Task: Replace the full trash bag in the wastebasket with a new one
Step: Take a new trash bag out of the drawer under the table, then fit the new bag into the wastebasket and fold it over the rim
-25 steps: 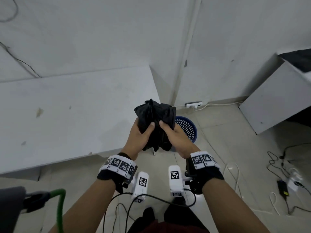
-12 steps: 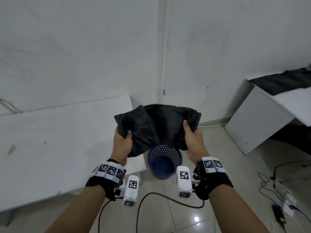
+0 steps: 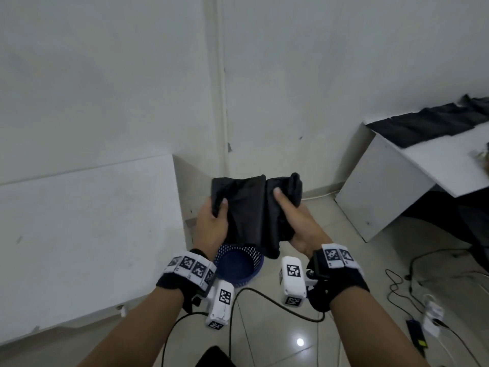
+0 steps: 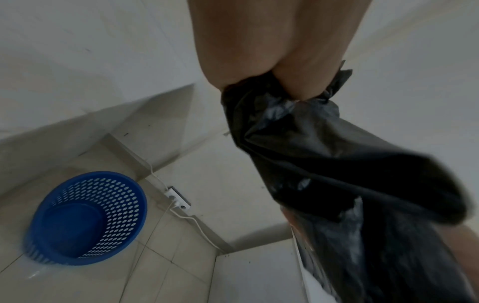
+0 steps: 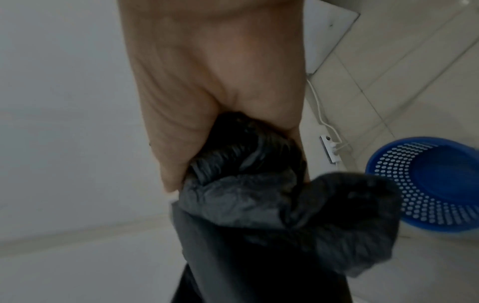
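A black trash bag (image 3: 251, 210) hangs crumpled between both hands, above the blue perforated wastebasket (image 3: 239, 266) on the floor. My left hand (image 3: 214, 221) grips the bag's left edge, thumb on top. My right hand (image 3: 293, 218) grips its right edge, thumb pressed on the plastic. In the left wrist view the bag (image 4: 337, 168) bunches out of the fist, and the wastebasket (image 4: 85, 217) stands unlined at lower left. In the right wrist view the bag (image 5: 272, 205) fills the centre and the wastebasket (image 5: 430, 182) sits at right.
A low white table (image 3: 79, 234) runs along the left wall. A white desk (image 3: 391, 181) at right carries folded black bags (image 3: 428, 123). A wall socket with a white cord (image 4: 178, 198) sits behind the basket. Cables and a power strip (image 3: 423, 313) lie on the tiled floor at right.
The bag was bunched between the hands, then spread wide. Now the hands are closer again, with the bag gathered lower over the basket. The head view tilted up.
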`<state>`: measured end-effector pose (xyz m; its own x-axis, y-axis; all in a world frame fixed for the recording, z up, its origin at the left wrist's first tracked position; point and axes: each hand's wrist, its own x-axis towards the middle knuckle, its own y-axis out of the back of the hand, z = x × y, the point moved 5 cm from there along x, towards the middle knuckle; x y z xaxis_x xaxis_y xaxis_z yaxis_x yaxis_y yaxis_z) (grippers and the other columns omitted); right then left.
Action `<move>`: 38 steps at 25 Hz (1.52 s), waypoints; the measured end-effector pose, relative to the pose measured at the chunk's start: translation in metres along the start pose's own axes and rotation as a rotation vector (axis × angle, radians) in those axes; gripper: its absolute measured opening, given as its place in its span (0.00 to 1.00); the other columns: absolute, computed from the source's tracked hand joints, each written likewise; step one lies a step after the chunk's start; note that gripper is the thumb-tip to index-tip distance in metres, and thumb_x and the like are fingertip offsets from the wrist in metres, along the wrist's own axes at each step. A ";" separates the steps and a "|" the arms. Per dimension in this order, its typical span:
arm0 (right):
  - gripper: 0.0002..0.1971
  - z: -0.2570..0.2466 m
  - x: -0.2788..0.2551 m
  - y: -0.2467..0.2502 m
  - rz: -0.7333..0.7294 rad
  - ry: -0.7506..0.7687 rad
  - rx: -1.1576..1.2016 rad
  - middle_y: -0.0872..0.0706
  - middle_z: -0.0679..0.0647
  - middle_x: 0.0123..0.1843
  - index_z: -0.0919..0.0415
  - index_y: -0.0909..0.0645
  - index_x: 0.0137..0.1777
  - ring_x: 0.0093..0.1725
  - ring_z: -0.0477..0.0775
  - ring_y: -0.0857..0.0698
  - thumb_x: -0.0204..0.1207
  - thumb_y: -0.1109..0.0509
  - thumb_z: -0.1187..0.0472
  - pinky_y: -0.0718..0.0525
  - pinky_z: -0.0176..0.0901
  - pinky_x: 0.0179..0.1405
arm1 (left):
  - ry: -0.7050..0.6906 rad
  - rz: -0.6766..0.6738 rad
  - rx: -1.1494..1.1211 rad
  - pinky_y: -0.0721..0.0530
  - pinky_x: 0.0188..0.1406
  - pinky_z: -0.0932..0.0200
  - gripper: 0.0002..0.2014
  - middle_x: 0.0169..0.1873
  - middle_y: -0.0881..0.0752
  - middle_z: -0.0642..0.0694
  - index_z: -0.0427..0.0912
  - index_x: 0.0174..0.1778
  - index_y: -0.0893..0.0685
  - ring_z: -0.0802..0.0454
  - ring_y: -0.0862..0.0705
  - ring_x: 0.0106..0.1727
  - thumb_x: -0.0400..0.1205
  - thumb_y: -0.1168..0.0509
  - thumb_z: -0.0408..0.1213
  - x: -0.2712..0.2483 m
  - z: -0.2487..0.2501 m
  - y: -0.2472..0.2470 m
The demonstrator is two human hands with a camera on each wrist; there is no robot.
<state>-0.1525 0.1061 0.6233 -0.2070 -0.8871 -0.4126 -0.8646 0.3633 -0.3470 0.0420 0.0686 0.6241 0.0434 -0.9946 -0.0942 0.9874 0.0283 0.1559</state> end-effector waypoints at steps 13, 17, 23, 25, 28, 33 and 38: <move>0.11 -0.027 0.089 0.014 0.275 0.079 -0.035 0.07 0.57 0.52 0.62 0.13 0.57 0.51 0.57 0.08 0.76 0.23 0.61 0.10 0.51 0.53 | 0.258 -0.309 -0.053 0.16 0.65 0.40 0.17 0.57 0.10 0.43 0.42 0.61 0.14 0.43 0.12 0.58 0.84 0.36 0.50 0.097 -0.038 -0.077; 0.10 -0.036 0.131 0.052 0.346 0.077 -0.079 0.09 0.54 0.51 0.59 0.14 0.57 0.49 0.54 0.10 0.77 0.24 0.59 0.11 0.49 0.50 | 0.402 -0.064 0.247 0.27 0.74 0.45 0.28 0.73 0.23 0.35 0.31 0.79 0.34 0.35 0.23 0.71 0.88 0.44 0.46 0.120 -0.086 -0.059; 0.07 -0.029 0.200 0.094 0.416 0.140 -0.363 0.10 0.53 0.48 0.57 0.15 0.53 0.53 0.58 0.11 0.78 0.28 0.57 0.12 0.53 0.56 | 0.359 0.293 0.514 0.23 0.56 0.49 0.17 0.61 0.17 0.28 0.26 0.68 0.25 0.31 0.18 0.60 0.86 0.42 0.32 0.117 -0.115 -0.057; 0.08 -0.017 0.218 0.101 0.421 0.176 -0.464 0.11 0.52 0.48 0.54 0.15 0.55 0.52 0.58 0.12 0.78 0.29 0.55 0.14 0.52 0.57 | 0.345 0.296 0.517 0.24 0.51 0.50 0.12 0.55 0.15 0.29 0.28 0.62 0.21 0.32 0.16 0.56 0.85 0.41 0.29 0.114 -0.131 -0.068; 0.11 0.009 0.237 0.093 0.334 0.202 -0.514 0.13 0.45 0.48 0.54 0.16 0.59 0.51 0.50 0.14 0.79 0.30 0.54 0.17 0.44 0.55 | 0.351 0.213 0.565 0.24 0.64 0.43 0.25 0.68 0.21 0.29 0.35 0.80 0.34 0.30 0.20 0.66 0.86 0.41 0.36 0.120 -0.165 -0.093; 0.08 0.067 0.273 0.089 0.216 0.218 -0.497 0.14 0.38 0.46 0.50 0.19 0.58 0.45 0.34 0.16 0.80 0.31 0.53 0.22 0.32 0.43 | 0.232 0.041 0.641 0.26 0.69 0.42 0.54 0.81 0.42 0.31 0.49 0.84 0.70 0.32 0.26 0.71 0.79 0.31 0.32 0.138 -0.236 -0.119; 0.04 0.144 0.324 0.095 0.126 0.191 -0.430 0.15 0.41 0.43 0.46 0.22 0.51 0.39 0.37 0.17 0.83 0.38 0.55 0.18 0.40 0.43 | 0.189 -0.102 0.621 0.23 0.72 0.42 0.51 0.77 0.39 0.36 0.67 0.83 0.57 0.33 0.26 0.72 0.77 0.34 0.24 0.159 -0.382 -0.127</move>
<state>-0.2354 -0.1055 0.3352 -0.3681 -0.8947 -0.2530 -0.9297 0.3566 0.0915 -0.0183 -0.0551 0.2136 0.0365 -0.9530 -0.3006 0.7185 -0.1841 0.6707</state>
